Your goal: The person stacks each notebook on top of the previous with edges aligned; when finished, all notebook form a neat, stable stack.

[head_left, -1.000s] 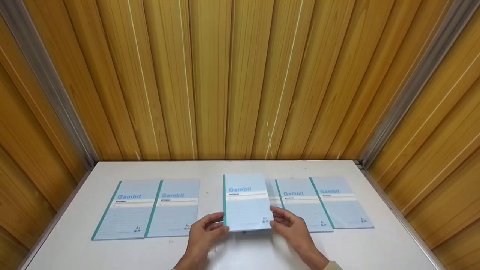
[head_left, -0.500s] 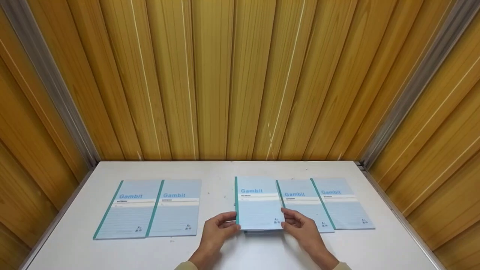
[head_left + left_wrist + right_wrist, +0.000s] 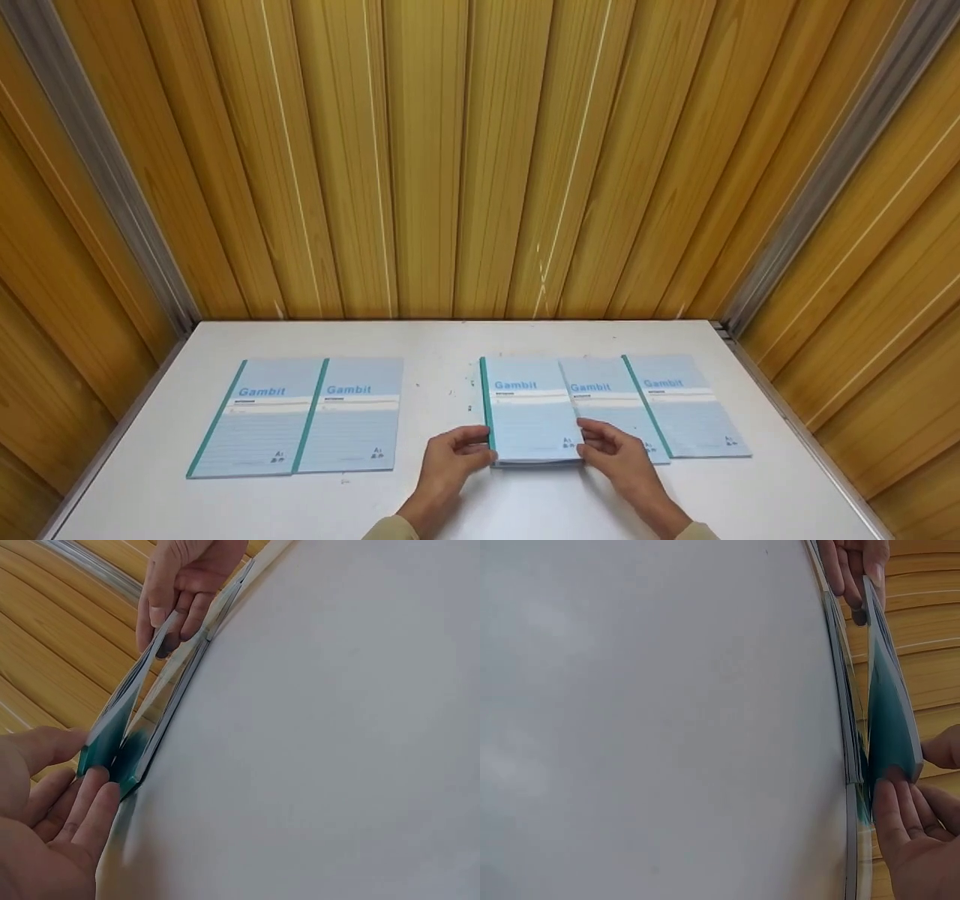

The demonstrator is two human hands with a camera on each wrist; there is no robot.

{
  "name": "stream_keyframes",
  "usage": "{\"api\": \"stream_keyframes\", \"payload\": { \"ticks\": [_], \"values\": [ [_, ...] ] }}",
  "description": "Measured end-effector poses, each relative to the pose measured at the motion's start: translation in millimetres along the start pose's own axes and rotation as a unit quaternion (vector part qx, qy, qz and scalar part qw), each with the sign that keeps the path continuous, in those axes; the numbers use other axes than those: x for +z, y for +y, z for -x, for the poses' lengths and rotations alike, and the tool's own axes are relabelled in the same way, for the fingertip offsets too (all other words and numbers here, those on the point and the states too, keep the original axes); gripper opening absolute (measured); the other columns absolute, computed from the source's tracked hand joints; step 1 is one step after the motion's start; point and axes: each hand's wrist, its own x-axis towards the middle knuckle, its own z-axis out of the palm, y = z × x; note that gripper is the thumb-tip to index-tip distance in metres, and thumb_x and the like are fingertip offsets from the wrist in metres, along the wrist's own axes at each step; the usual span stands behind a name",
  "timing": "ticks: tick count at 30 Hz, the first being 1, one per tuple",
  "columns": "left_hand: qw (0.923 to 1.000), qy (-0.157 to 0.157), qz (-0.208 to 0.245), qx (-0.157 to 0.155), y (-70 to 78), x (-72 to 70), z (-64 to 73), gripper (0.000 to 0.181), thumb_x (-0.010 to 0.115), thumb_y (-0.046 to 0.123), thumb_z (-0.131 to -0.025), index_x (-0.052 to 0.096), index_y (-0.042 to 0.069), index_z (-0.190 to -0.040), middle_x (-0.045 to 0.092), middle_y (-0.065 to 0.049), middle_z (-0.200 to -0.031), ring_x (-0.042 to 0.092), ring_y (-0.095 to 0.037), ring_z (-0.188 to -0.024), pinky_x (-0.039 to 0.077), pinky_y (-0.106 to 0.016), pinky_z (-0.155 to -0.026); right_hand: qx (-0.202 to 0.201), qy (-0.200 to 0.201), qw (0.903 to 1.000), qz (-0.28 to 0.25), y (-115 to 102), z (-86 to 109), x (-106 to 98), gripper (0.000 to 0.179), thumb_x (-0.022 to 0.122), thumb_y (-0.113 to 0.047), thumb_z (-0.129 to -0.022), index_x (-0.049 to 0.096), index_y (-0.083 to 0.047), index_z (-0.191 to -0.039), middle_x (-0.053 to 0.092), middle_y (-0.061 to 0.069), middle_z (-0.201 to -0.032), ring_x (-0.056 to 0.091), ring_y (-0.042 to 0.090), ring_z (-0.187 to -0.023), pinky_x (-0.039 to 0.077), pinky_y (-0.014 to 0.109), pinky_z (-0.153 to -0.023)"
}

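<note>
A light blue "Gambit" notebook point(image 3: 531, 424) with a green spine is held between my two hands right of the table's middle. My left hand point(image 3: 450, 466) pinches its spine edge near the lower left corner, thumb on top and fingers beneath. At the opposite edge, my right hand point(image 3: 624, 463) pinches the lower right part. Both wrist views show the held notebook point(image 3: 120, 709) tilted above another notebook point(image 3: 171, 706) lying on the table, with a narrow wedge of space between them. From above, the lower one is mostly hidden.
Two matching notebooks lie side by side at the left, one nearer the edge point(image 3: 251, 431) and one inward point(image 3: 349, 427). To the right, one notebook point(image 3: 604, 405) is partly covered by the held one; another point(image 3: 690, 412) lies beyond it. Wood-patterned walls point(image 3: 420, 157) enclose the white table point(image 3: 300, 510).
Both hands have carried the notebook to the right and lowered it over the notebook beneath. It now overlaps the left edge of the neighbouring notebook in the head view.
</note>
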Motion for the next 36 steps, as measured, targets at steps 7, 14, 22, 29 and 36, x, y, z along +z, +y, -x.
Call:
{"api": "stream_keyframes", "payload": {
  "ticks": [7,14,22,29,36],
  "values": [
    [0.9995,0.001,-0.030,0.006,-2.0,3.7,0.4,0.038,0.083,-0.008,-0.083,0.075,-0.001,-0.120,0.076,-0.006,-0.108,0.075,-0.021,-0.098,0.063,-0.031,-0.084,-0.007,-0.017,0.9997,0.013,4.6,-1.0,-4.8,0.047,0.080,-0.007,-0.094,0.065,0.008,-0.136,0.072,0.016,-0.123,0.068,0.028,-0.111,0.062,0.027,-0.083],
    [0.9976,0.005,-0.066,0.022,-2.5,6.2,0.5,0.037,0.083,-0.008,-0.084,0.074,0.000,-0.120,0.075,-0.004,-0.107,0.073,-0.018,-0.095,0.062,-0.027,-0.080,-0.016,-0.026,0.9984,0.048,7.1,-2.0,-4.5,0.044,0.079,-0.008,-0.095,0.067,0.007,-0.135,0.071,0.019,-0.128,0.068,0.032,-0.115,0.060,0.027,-0.087],
    [0.9936,0.022,-0.099,0.049,-4.6,11.0,2.6,0.035,0.083,-0.010,-0.081,0.076,0.002,-0.113,0.074,-0.002,-0.100,0.072,-0.017,-0.092,0.063,-0.027,-0.079,-0.016,0.000,0.9956,0.093,0.5,0.5,0.3,0.040,0.082,-0.005,-0.091,0.071,0.005,-0.128,0.075,0.014,-0.119,0.070,0.028,-0.107,0.061,0.031,-0.088],
    [0.9909,0.030,-0.125,0.039,-4.4,11.0,4.4,0.036,0.084,-0.008,-0.080,0.078,0.006,-0.113,0.075,-0.002,-0.108,0.072,-0.019,-0.099,0.063,-0.034,-0.086,-0.004,0.016,0.9944,0.104,-1.1,2.5,4.9,0.044,0.083,-0.003,-0.089,0.070,0.005,-0.130,0.075,0.011,-0.117,0.071,0.027,-0.106,0.062,0.032,-0.086],
    [0.9918,0.032,-0.117,0.041,-5.4,11.2,4.5,0.035,0.081,-0.012,-0.080,0.080,0.007,-0.110,0.077,-0.004,-0.107,0.073,-0.021,-0.100,0.063,-0.035,-0.087,-0.018,0.004,0.9956,0.092,-1.3,4.7,5.1,0.050,0.085,0.000,-0.087,0.067,0.007,-0.132,0.075,0.014,-0.117,0.071,0.031,-0.108,0.062,0.031,-0.085]
  ]
}}
